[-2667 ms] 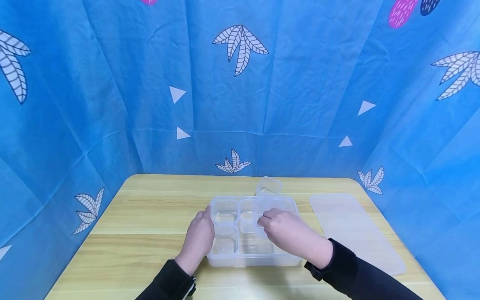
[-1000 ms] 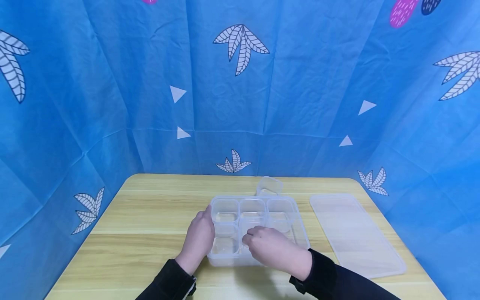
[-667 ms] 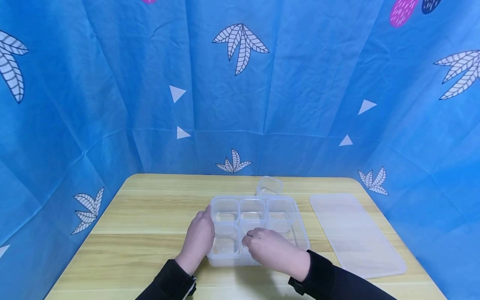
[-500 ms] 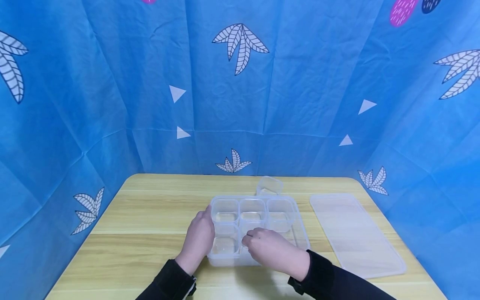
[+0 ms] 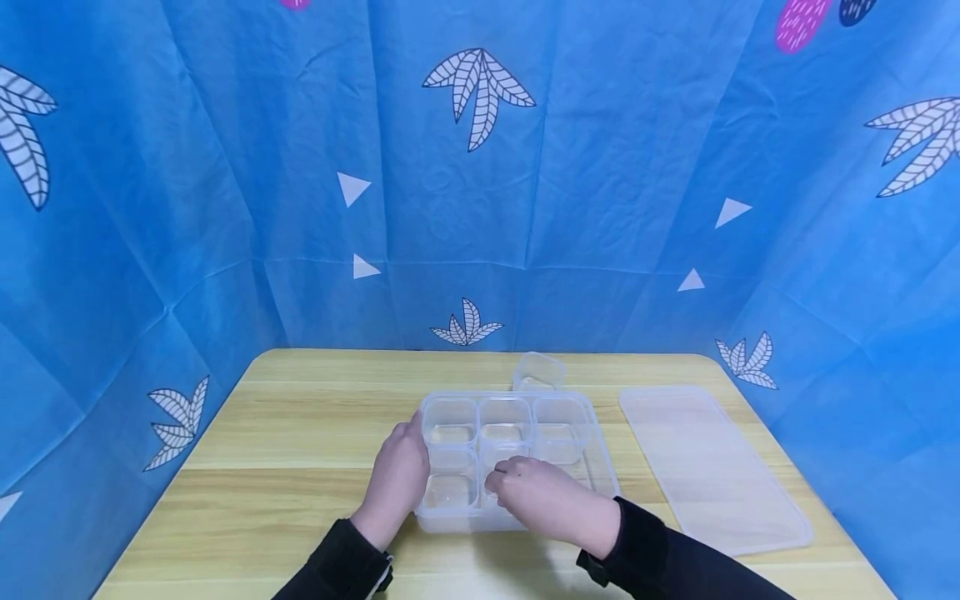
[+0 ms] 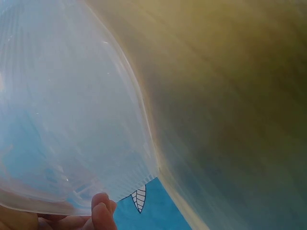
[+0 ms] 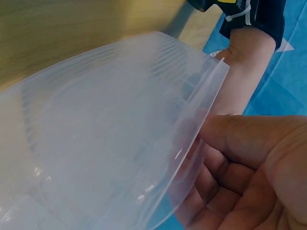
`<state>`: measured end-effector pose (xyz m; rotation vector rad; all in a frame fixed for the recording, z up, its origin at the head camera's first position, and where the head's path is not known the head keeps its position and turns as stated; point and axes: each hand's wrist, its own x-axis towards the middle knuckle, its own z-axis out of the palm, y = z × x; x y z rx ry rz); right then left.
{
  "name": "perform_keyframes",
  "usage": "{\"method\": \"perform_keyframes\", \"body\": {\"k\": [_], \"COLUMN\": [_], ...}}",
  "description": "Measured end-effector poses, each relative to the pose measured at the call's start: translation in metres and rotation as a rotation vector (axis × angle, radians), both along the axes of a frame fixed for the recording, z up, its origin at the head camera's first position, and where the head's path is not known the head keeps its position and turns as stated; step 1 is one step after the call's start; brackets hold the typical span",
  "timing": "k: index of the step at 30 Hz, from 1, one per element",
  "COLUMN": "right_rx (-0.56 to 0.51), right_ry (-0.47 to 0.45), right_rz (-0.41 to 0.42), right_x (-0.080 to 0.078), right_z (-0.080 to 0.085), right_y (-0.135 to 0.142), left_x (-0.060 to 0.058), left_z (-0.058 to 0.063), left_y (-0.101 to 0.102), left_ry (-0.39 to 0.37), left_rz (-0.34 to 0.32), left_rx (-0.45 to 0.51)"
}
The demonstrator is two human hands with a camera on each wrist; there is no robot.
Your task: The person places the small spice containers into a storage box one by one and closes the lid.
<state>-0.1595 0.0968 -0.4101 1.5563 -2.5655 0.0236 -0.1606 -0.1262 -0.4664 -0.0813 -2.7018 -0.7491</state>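
Clear box: upright on the wood-grain surface, one hand at its left side, the other over it.
Left hand: at the box's left wall, fingers gripping it by the edge (the left wrist view catches fingertips at the rim).
Right hand: above the box's near part, thumb and fingers pinching the thin wall of the near-middle cup.
Near-middle cup: within the box, partly hidden by the hand, just beside the near-left cup; I cannot tell whether it sits fully down.
Far row: far-left cup, far-middle cup and far-right cup, side by side in the box.
Loose cup: on the surface, just behind the box.
Flat lid: lying right of the box, apart from it.
Curtain: blue, with white leaves and triangles.
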Motion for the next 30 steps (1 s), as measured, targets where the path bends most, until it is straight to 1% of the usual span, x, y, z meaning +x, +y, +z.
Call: {"method": "perform_keyframes", "body": {"k": [4, 11, 20, 30], "right_rx": [0.009, 0.011, 0.010, 0.003], "right_ry": [-0.057, -0.110, -0.235, -0.280], "right_rz": [-0.010, -0.015, -0.019, -0.017], "right_x": [0.0003, -0.0005, -0.0032, -0.0055], "right_z": [0.0025, 0.0031, 0.0024, 0.0012], "right_y": [0.0003, 0.0000, 0.0016, 0.0021], "left_x": [-0.0005, -0.0010, -0.0009, 0.0004], "left_z": [-0.0004, -0.0003, -0.0002, 0.0006], "left_y": [0.0001, 0.0002, 0.0001, 0.0004], "left_ry": [-0.018, -0.030, -0.035, -0.002], "left_rz": [0.006, 0.008, 0.007, 0.000], "left_rx": [0.013, 0.024, 0.022, -0.001]}}
